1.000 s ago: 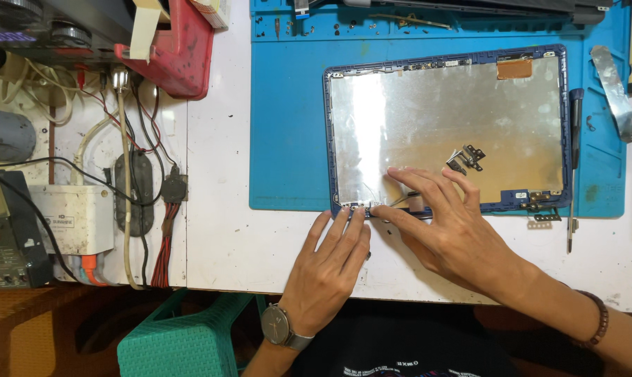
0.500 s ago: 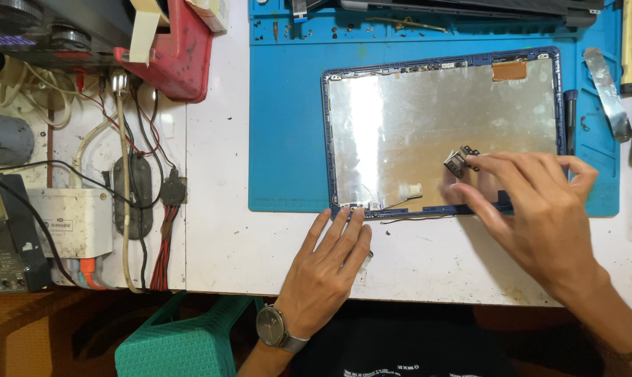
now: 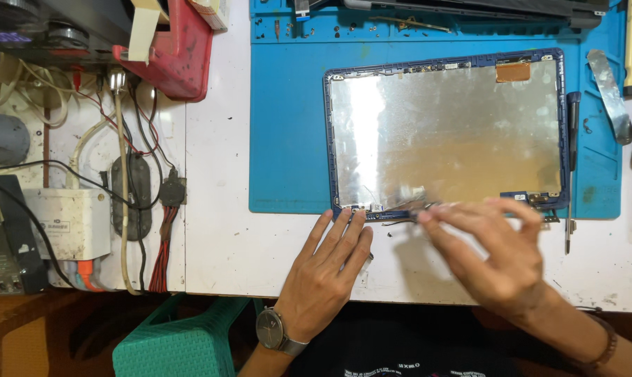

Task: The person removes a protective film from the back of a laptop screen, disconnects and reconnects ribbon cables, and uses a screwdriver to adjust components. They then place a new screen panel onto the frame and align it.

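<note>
- The left hand point(image 3: 326, 269) lies flat on the white tabletop point(image 3: 218, 209), its fingers straight and open. The fingertips press on the lower left corner of the blue screen cover point(image 3: 445, 132). It holds nothing.
- The right hand point(image 3: 490, 251) is at the lower edge of the same cover, and it is blurred. Its fingers are bent together near a thin dark cable point(image 3: 403, 209), but I cannot tell if the grip is really closed on it.
- The cover lies face up on the blue work mat point(image 3: 288, 119), with the silver foil lining inside open to view. No display panel is in it.
- As I judge, the disassembly is already far along: the cover is empty and separated. The cable and the small parts along the lower edge are what remains to be handled.
- A dark screwdriver point(image 3: 571, 167) lies just beside the right edge of the cover, and a metal pry tool point(image 3: 609, 94) lies further right.
- At the left side are a red holder point(image 3: 180, 52), a white box point(image 3: 68, 223) and many wires.
</note>
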